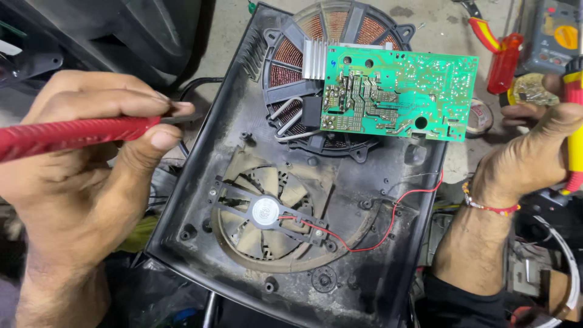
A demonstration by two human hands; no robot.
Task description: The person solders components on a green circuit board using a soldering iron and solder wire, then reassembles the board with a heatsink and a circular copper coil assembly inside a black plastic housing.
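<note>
head view | looks steeply down | close over opened black casing (200,182) | single view only

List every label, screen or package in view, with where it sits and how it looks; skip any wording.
Round silver sticker label: on the hub of the dusty fan, in the lower middle of the black plastic housing.
Grey handheld meter: top right corner, with a yellow dial; its screen is not clearly visible.
Round tape roll: right of the green circuit board, partly hidden.
No packages visible.
</note>
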